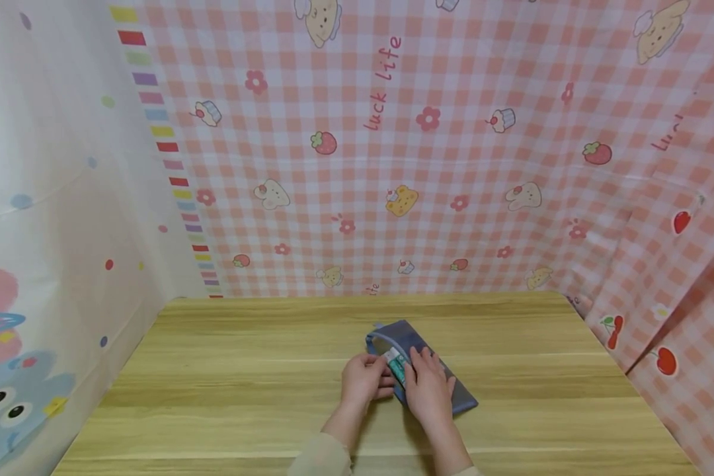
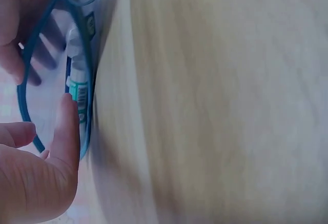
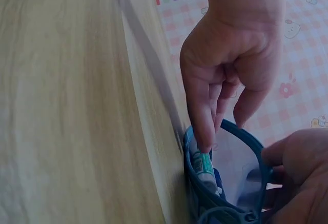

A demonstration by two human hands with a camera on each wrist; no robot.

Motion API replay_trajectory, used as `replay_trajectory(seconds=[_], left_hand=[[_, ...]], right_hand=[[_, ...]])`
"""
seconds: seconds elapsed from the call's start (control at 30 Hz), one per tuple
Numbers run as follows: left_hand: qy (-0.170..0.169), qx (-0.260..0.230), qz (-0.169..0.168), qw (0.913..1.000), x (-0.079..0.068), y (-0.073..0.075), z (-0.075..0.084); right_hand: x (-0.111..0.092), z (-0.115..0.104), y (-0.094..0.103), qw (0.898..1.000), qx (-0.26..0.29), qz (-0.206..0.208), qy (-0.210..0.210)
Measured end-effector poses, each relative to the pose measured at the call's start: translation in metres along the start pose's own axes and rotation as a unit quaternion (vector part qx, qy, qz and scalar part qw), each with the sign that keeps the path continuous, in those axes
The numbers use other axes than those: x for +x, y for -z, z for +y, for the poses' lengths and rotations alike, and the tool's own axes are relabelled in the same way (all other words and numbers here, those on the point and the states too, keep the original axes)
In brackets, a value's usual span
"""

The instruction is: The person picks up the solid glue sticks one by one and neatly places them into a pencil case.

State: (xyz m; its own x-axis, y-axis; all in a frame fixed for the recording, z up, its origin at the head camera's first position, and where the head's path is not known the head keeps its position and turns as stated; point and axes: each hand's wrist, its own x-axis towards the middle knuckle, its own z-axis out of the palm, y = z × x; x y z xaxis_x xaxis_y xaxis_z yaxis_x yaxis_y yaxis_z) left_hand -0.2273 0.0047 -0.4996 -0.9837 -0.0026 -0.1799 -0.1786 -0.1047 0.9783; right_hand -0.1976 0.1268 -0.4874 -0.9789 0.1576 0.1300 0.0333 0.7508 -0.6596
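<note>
A blue zip pouch (image 1: 463, 398) with see-through sides lies slanted on the table, its mouth spread apart. Inside it, a glue stick (image 2: 79, 88) with a white cap and green label lies along the lower wall. My left hand (image 1: 363, 380) is at the mouth, index finger stretched and touching the glue stick; its thumb stands apart. With my right hand (image 1: 427, 390) I grip the pouch's upper edge, thumb on one side and fingers behind the clear wall. Beside the glue stick are a whitish piece and something dark blue, too covered to make out.
The wood-grain table (image 1: 244, 383) extends around the pouch on every side. Behind it hangs a pink checked cloth (image 1: 357, 172) with cartoon prints, and a white printed cloth (image 1: 65, 198) hangs at the left.
</note>
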Motion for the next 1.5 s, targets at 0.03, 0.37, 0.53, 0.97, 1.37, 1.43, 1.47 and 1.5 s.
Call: replay_trajectory(seconds=[0.03,0.37,0.53,0.97,1.37,1.43,1.47,1.5], left_hand=[[-0.004,0.0,0.001,1.0,0.0,0.001,0.001],[-0.03,0.028,0.009,0.9991,0.0,0.021,0.012],[-0.041,0.073,0.015,0.9964,-0.001,0.033,0.017],[-0.132,0.229,0.004,0.9644,0.0,0.066,0.02],[-0.238,0.424,0.011,0.8736,-0.007,0.105,0.021],[-0.254,0.454,0.018,0.8537,-0.009,0.11,0.02],[-0.263,0.47,0.022,0.8421,-0.009,0.113,0.02],[-0.276,0.488,0.025,0.8275,-0.01,0.115,0.02]], right_hand=[[0.0,0.001,0.0,1.0,-0.004,-0.001,0.005],[0.001,0.003,0.004,0.998,-0.035,-0.024,0.048],[0.003,0.005,0.008,0.994,-0.064,-0.041,0.073],[0.009,0.016,0.011,0.974,-0.159,-0.071,0.142],[0.01,0.029,0.024,0.965,-0.179,-0.098,0.162],[0.011,0.032,0.027,0.963,-0.184,-0.105,0.165],[0.011,0.034,0.029,0.963,-0.185,-0.107,0.166],[0.011,0.036,0.03,0.962,-0.187,-0.107,0.169]])
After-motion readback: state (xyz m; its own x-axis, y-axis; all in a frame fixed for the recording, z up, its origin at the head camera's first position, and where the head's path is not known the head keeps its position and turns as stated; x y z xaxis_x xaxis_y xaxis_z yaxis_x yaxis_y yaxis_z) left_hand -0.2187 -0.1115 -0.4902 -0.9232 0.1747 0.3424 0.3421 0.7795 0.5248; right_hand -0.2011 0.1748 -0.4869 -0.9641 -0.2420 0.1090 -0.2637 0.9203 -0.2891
